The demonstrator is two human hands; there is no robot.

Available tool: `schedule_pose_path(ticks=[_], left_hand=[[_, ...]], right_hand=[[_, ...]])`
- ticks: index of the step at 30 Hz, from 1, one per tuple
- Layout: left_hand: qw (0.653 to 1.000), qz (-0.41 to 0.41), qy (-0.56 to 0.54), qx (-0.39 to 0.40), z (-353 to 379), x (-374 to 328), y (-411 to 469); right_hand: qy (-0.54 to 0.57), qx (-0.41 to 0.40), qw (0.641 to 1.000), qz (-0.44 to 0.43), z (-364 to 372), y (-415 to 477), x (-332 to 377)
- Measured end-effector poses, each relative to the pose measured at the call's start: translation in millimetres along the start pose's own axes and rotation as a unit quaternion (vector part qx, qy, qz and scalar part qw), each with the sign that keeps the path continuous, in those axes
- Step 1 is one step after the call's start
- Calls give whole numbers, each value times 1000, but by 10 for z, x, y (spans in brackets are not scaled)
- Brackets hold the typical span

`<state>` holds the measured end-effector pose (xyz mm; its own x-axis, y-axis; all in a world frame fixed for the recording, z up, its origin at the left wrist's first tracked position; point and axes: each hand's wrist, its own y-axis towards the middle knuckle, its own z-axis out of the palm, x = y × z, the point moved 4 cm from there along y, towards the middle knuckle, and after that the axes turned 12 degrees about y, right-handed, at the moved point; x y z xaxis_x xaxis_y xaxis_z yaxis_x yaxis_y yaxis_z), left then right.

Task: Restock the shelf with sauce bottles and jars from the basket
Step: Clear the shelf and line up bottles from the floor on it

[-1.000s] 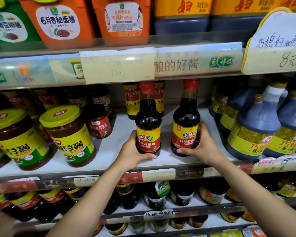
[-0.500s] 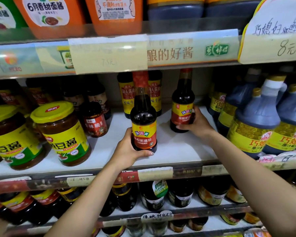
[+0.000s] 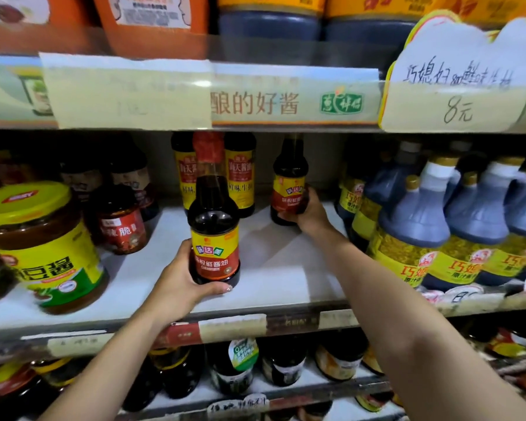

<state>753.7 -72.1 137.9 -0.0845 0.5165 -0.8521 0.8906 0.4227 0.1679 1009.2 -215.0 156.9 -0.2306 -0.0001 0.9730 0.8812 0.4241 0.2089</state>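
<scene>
Two dark soy sauce bottles with red caps and yellow-red labels stand on the white middle shelf (image 3: pixel 274 268). My left hand (image 3: pixel 179 287) grips the near bottle (image 3: pixel 214 235) around its base, close to the shelf's front edge. Deep on the shelf, my right hand (image 3: pixel 308 212) holds the far bottle (image 3: pixel 289 183) from its right side, next to two yellow-labelled bottles (image 3: pixel 240 174) at the back. The basket is out of view.
Big yellow-lidded bean paste jars (image 3: pixel 43 247) and a small chili jar (image 3: pixel 123 226) fill the shelf's left. Large blue-grey jugs (image 3: pixel 416 226) crowd the right. A price strip and handwritten 8 yuan sign (image 3: pixel 459 86) hang above. Lower shelves hold dark bottles (image 3: pixel 234 369).
My right hand has pushed its bottle from the shelf's front toward the back. My left hand's bottle has stayed near the front edge. The camera has moved closer.
</scene>
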Motion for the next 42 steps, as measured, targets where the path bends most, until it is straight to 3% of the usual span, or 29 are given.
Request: schedule_pose_path(ticks=[17, 23, 26, 31, 33, 37, 42], left_hand=[[1000, -12, -10, 2, 15, 50, 2], [1000, -17, -8, 1, 2, 56, 18], [1000, -14, -1, 0, 2, 31, 4], [1000, -19, 12, 8, 0, -23, -25], [1000, -17, 14, 17, -9, -54, -31], [999, -11, 25, 40, -80, -106, -33], [999, -4, 51, 15, -131, -85, -69]], right_hand=[[-40, -34, 999, -5, 111, 272, -176], [30, -65, 997, 11, 104, -195, 22], [35, -18, 999, 25, 155, -603, 185], [-34, 228, 973, 17, 501, -1401, 514], [-7, 272, 962, 36, 639, -1630, 564], [1, 240, 970, 38, 744, -1733, 610], [-57, 168, 984, 3, 848, -1670, 609]])
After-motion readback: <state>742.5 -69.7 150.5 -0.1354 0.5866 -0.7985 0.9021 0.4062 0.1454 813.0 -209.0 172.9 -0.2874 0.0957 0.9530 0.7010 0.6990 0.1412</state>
